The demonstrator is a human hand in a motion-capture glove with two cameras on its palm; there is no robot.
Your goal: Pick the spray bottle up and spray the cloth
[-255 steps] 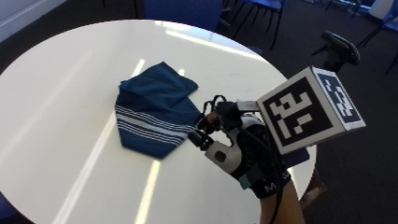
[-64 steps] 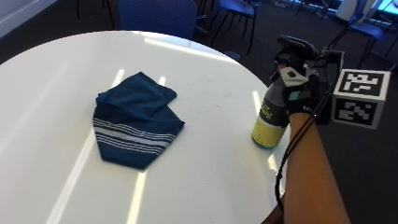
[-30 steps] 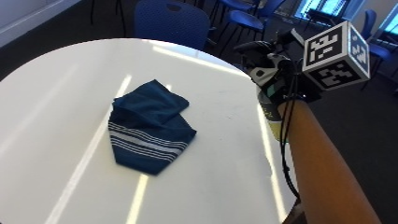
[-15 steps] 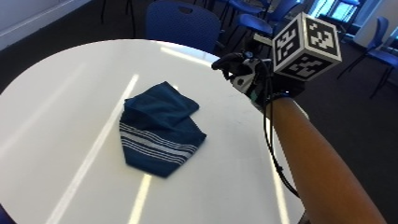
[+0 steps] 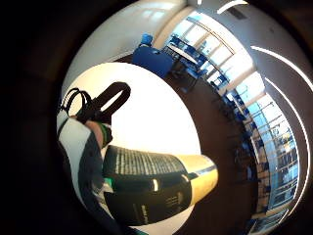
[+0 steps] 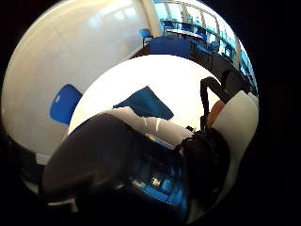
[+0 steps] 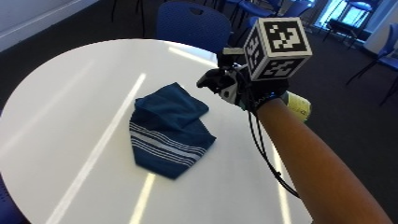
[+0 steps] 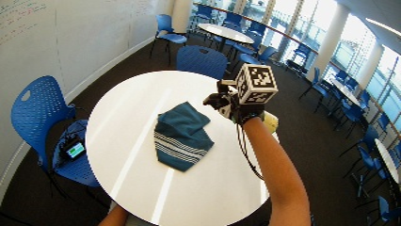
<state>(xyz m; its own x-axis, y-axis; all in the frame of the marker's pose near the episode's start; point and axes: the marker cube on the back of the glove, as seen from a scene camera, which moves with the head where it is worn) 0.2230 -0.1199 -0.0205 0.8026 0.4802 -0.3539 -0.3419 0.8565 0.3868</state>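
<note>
A dark blue cloth with white stripes lies crumpled in the middle of the round white table. My gloved right hand grips the spray bottle by its neck and holds it in the air, just right of the cloth. The bottle's dark spray head points toward the cloth, and its yellow body sticks out behind my wrist. The bottle's black label fills the little finger side palm view. In the thumb side palm view, the cloth lies beyond the dark spray head.
A blue chair stands behind the table's far edge. Another blue chair at the left carries a small device. Bare white tabletop surrounds the cloth. More tables and chairs stand farther back by the windows.
My hand has lifted the bottle from where it stood at the table's right edge and swung it over the table toward the cloth, spray head leading. The cloth has not moved.
</note>
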